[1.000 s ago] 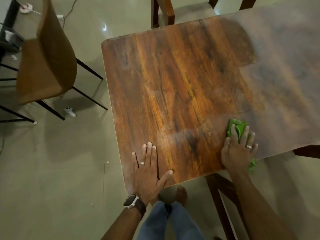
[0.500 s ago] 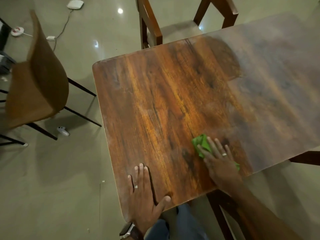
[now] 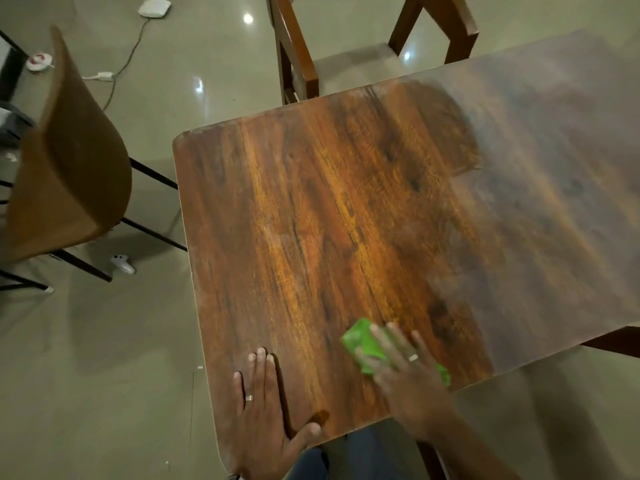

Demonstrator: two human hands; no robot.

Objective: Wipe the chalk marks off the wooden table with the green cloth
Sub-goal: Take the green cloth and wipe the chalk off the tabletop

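The green cloth (image 3: pixel 363 344) is lying bunched on the wooden tabletop (image 3: pixel 311 220) near its front edge, and the right hand (image 3: pixel 408 372) is pressing down on it with fingers spread flat across its top. Only the cloth's left end and a sliver at the right are peeking out from under the hand. The hand is motion-blurred, so exactly how the thumb is sitting cannot be made out. The left hand (image 3: pixel 266 420) is resting flat on the front left corner of the tabletop, fingers straight and together, thumb splayed, holding nothing; it is probably bracing the body.

The cloth is looking soft, thin and light, folding easily into a pad. It is likely offering no stiffness of its own, so a flat palm and spread fingers pressing from above are suiting it better than a pinch at one edge, which would probably let it trail and unfold. On this smooth, glossy surface it is likely sliding readily.

The pale chalk haze (image 3: pixel 554 185) is covering the right portion of the tabletop, while the left portion is showing clean, rich grain. A good share of wiping appears to be remaining on the right.
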